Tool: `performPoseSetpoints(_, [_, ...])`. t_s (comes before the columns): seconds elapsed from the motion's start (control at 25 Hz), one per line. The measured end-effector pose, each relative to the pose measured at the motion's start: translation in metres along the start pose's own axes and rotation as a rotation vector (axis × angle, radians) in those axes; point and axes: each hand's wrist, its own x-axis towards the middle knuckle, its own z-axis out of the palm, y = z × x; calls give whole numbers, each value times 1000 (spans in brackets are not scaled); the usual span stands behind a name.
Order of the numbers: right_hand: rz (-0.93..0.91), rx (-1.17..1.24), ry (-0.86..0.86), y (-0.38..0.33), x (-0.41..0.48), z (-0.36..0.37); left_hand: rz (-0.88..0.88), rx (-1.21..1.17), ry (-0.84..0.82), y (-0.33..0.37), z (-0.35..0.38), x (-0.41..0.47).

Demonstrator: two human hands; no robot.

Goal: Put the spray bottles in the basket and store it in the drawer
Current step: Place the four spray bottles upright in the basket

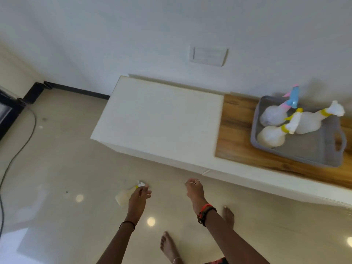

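A grey basket (323, 151) with cut-out handles rests on the wooden part of a low cabinet top at the right. Three spray bottles stand in it: one with a blue and pink head (274, 114) and two with yellow collars (271, 137) (312, 121). Low over the floor, my left hand (139, 195) grips another pale spray bottle (123, 196) with a yellow collar. My right hand (194, 189) hangs beside it, in front of the cabinet, fingers loosely curled and holding nothing.
The white low cabinet (162, 119) stands against the wall, its wooden section (236, 134) to the right. A black cable (17, 153) runs over the glossy floor at the left near a dark object (5, 113). My bare feet (169, 246) stand below the hands.
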Motion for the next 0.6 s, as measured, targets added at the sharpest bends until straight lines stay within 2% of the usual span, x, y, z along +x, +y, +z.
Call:
performPoseSetpoints(0.24, [121, -9, -79, 51, 23, 105, -50, 135, 53, -63, -81, 52])
performPoseSetpoints(0.44, [157, -118, -168, 101, 76, 167, 9, 496, -31, -134, -91, 112])
performPoseSetpoints(0.6, [159, -184, -229, 149, 137, 209, 71, 707, 7, -189, -82, 173])
